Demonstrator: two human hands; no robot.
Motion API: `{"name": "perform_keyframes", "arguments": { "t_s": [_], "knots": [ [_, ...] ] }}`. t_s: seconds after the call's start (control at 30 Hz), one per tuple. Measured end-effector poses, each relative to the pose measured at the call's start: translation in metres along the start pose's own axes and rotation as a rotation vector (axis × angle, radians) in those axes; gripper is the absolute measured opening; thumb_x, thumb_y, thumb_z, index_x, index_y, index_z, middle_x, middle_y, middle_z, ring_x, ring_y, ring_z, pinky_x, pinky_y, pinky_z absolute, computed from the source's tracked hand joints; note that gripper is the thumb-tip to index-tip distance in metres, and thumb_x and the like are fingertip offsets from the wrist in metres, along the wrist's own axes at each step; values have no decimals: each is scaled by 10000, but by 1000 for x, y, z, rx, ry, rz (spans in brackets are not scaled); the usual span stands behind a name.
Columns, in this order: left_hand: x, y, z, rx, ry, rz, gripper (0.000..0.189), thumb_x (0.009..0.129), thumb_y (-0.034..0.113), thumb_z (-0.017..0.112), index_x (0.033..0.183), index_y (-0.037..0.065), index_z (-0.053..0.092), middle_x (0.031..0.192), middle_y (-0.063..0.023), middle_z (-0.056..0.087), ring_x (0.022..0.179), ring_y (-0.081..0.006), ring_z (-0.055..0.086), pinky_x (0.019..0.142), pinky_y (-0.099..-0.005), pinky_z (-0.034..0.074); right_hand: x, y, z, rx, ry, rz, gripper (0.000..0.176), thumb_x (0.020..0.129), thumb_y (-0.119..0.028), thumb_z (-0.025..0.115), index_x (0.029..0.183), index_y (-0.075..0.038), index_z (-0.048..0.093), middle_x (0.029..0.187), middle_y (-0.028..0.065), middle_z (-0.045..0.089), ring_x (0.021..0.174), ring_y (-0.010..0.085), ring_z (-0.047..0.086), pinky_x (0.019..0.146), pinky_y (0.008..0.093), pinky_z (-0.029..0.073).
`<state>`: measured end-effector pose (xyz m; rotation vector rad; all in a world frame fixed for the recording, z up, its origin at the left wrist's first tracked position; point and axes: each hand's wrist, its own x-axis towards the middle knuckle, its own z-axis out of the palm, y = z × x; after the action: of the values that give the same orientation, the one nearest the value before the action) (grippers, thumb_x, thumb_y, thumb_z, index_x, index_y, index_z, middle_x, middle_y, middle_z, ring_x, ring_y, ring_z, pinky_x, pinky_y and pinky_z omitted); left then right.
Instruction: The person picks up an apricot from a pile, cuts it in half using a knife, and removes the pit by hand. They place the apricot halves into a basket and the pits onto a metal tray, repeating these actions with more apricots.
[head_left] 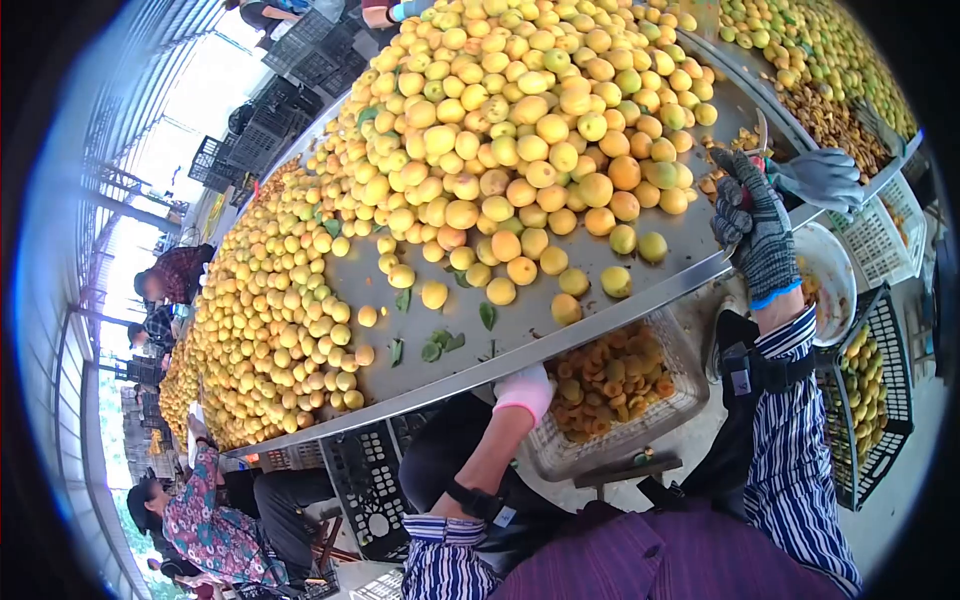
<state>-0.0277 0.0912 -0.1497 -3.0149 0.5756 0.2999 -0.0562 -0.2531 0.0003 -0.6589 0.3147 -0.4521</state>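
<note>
My left hand, in a white glove with a pink cuff, is just under the metal table's front rim, at the left side of a crate holding halved apricots. The rim hides its fingers. At the table's right front corner is my right hand, in a grey knit glove with a blue cuff. Its fingers are curled around what looks like a small knife, with a curved blade and a bit of red at the handle. Whole apricots are heaped on the table.
A loose grey glove lies beside my right hand. To the right are a white bucket, a white basket and a black crate of fruit. A person in a floral top sits at the left. Several dark crates are stacked behind.
</note>
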Motion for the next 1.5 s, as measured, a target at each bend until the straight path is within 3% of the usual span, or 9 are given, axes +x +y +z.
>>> {"name": "perform_keyframes", "arguments": {
  "t_s": [0.07, 0.2, 0.27, 0.4, 0.57, 0.73, 1.07, 1.27, 1.5],
  "knots": [
    [-9, 9, -83, -162, -642, 237, 419, 873, 350, 513, 1126, 30, 610, 1078, -190, 633, 1027, -316, 601, 904, -416, 450, -2, 3, 9, -64, 94, 29, 381, 928, -247, 540, 1223, -9, 502, 614, -40, 494, 367, 27, 361, 338, 201, 327],
    [-5, 0, -151, -879, -452, 124, 312, 866, 316, 555, 972, 40, 654, 805, -162, 663, 714, -322, 629, 663, -333, 514, -6, 18, 24, -227, 218, 65, 274, 891, -289, 594, 1048, -65, 590, 637, -9, 548, 358, 64, 400, 328, 214, 332],
    [27, -5, -147, -542, 178, 223, 330, 868, 324, 550, 974, 22, 628, 833, -171, 655, 753, -326, 629, 670, -352, 514, -7, 34, 29, -360, 240, 112, 258, 862, -341, 627, 962, -104, 605, 636, 8, 571, 364, 101, 454, 311, 231, 326],
    [96, 1, -133, -293, 396, -62, 472, 849, 421, 552, 1138, 47, 538, 1083, -236, 573, 908, -389, 602, 772, -437, 497, -16, 65, 35, -581, -19, 114, 237, 897, -313, 596, 972, -89, 602, 650, 6, 581, 430, 71, 498, 376, 187, 355],
    [119, 5, -132, -277, 218, -23, 556, 802, 448, 615, 1154, 24, 541, 1124, -229, 562, 909, -333, 625, 775, -401, 498, -24, 74, 41, -754, -138, 272, 346, 902, -282, 590, 1149, -41, 562, 663, 1, 582, 427, 53, 464, 384, 193, 364],
    [95, 4, -145, -1933, -280, 87, 437, 849, 200, 630, 1193, -16, 467, 1060, -76, 597, 894, -160, 607, 712, -268, 492, -29, 77, 44, -575, -151, 381, 333, 890, -267, 613, 1136, -47, 574, 690, 7, 595, 470, 62, 506, 405, 187, 396],
    [42, 53, -155, -1475, -24, 362, 484, 862, 146, 596, 1298, 30, 421, 1136, -78, 533, 948, -134, 557, 783, -245, 461, -33, 82, 50, -612, -180, 331, 278, 840, -219, 690, 1057, -62, 616, 714, -15, 594, 526, 35, 490, 470, 178, 391],
    [35, 41, -149, -1744, -332, 200, 489, 943, 358, 508, 1276, 11, 417, 960, -54, 578, 743, -95, 557, 609, -190, 420, -35, 96, 49, -714, -375, 87, 263, 843, -164, 684, 1056, -28, 611, 845, -19, 601, 674, 27, 491, 601, 187, 437],
    [44, 22, -153, -2377, -523, 23, 451, 958, 365, 446, 1233, 9, 470, 1061, -117, 589, 916, -219, 572, 793, -288, 461, -44, 96, 69, -728, -241, 107, 237, 925, -221, 568, 1060, -27, 547, 762, -5, 575, 608, 75, 516, 536, 229, 430]
  ]
}}
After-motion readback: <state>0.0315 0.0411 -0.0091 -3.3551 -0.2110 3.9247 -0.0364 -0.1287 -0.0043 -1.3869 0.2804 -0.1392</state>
